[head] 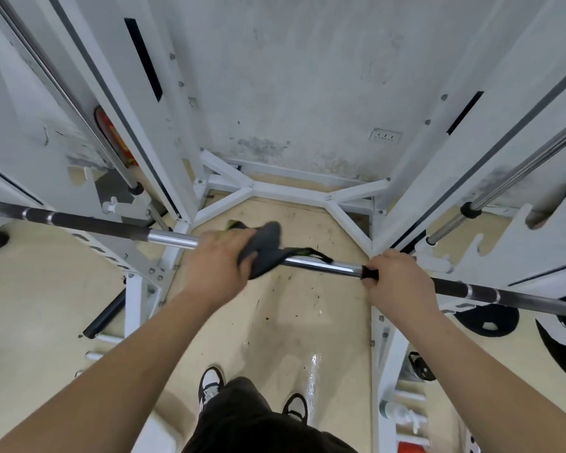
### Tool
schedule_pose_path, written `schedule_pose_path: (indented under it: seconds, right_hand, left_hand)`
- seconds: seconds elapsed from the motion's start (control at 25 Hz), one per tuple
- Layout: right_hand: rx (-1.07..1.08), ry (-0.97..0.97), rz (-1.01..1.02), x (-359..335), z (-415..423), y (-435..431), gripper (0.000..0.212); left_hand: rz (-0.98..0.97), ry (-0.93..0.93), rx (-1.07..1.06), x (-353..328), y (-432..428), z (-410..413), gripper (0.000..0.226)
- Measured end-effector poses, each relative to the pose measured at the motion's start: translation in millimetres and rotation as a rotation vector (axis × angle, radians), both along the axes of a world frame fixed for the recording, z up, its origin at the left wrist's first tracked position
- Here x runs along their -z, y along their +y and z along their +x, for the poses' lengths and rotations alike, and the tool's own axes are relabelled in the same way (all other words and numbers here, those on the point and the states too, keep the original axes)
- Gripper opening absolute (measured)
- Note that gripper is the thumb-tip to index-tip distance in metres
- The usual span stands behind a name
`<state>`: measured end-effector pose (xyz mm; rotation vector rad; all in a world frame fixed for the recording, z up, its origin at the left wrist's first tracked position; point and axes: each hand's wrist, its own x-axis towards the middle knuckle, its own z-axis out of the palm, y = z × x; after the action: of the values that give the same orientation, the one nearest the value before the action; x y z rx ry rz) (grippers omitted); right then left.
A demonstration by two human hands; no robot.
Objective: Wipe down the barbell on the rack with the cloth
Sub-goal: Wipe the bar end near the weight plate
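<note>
While the right hand [397, 279] grips the barbell [321, 263] right of centre, apparently to steady it, the left hand [221, 259] at centre clutches a dark grey cloth [262, 248] draped over the chrome shaft. That bar crosses mid-frame on the white rack [164, 103].

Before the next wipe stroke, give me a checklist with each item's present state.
1. Dark grey cloth on the long chrome barbell: ok, draped over it.
2. Left hand grips the cloth: ok.
3. Right hand holds the barbell: ok, fingers curled round it.
4. Stretch between the hands: ok, only the cloth's loose end lies on it.
5. Barbell ends seated in the white steel rack: cannot tell, out of view.
</note>
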<state>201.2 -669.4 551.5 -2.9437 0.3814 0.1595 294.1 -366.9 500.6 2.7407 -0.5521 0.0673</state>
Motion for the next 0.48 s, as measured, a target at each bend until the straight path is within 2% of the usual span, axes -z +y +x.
schedule_pose_path:
  seconds: [0.08, 0.12, 0.2, 0.28, 0.36, 0.4, 0.48]
  right_hand:
    - [0.000, -0.026, 0.002, 6, -1, -5, 0.011]
    - [-0.004, -0.036, -0.011, 8, -1, -5, 0.011]
    - [-0.008, -0.052, -0.033, 10, 0, -4, 0.009]
    - [-0.007, -0.060, -0.034, 13, 0, -4, 0.006]
    - [-0.004, -0.086, -0.013, 14, -2, -7, 0.006]
    - [-0.001, -0.099, 0.003, 15, -2, -8, 0.009]
    - [0.010, -0.124, 0.025, 16, -3, -11, 0.012]
  left_hand:
    - [0.011, -0.033, -0.260, -2, -4, -7, 0.036]
    - [-0.003, -0.020, -0.317, -3, -26, -17, 0.036]
    - [-0.095, 0.012, -0.195, -5, -87, -45, 0.038]
    - [-0.115, -0.053, 0.155, -1, -125, -65, 0.043]
    - [-0.067, -0.099, 0.359, 6, -116, -47, 0.045]
    - [-0.004, -0.103, 0.332, 6, -105, -37, 0.044]
    - [0.061, -0.121, 0.055, 11, -84, -28, 0.041]
